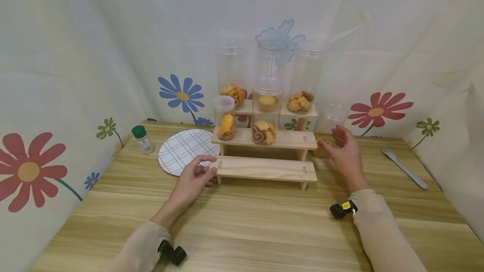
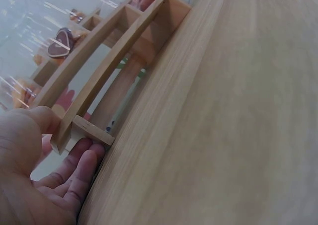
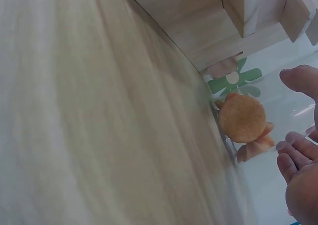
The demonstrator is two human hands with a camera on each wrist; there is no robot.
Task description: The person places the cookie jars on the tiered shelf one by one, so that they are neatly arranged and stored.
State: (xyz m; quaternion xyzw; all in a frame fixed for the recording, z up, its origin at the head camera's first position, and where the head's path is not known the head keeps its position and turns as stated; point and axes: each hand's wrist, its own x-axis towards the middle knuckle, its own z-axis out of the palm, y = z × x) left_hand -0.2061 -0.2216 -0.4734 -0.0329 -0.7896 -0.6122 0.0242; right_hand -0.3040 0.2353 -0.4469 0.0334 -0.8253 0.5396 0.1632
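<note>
A three-tier wooden stand (image 1: pixel 264 168) stands mid-table. My left hand (image 1: pixel 194 179) grips the left end of its lowest step; in the left wrist view the fingers (image 2: pixel 79 173) curl beneath the board, by the stand's leg (image 2: pixel 92 130). My right hand (image 1: pixel 345 156) is beside the stand's right end, thumb and fingers spread apart. Just beyond it, a clear lidded jar with cookies (image 1: pixel 320 149) stands on the table. The right wrist view shows a round cookie (image 3: pixel 242 118) in that jar, with a gap before my fingertips (image 3: pixel 284 148).
Tall clear cookie jars (image 1: pixel 299 102) stand on the top tier. A shorter jar (image 1: pixel 226 126) and a heart-cookie jar (image 1: pixel 263 132) are on the middle tier. A checked plate (image 1: pixel 177 152) and green-capped shaker (image 1: pixel 143 139) lie left, a grey knife (image 1: pixel 404 169) right. Fabric hangs behind.
</note>
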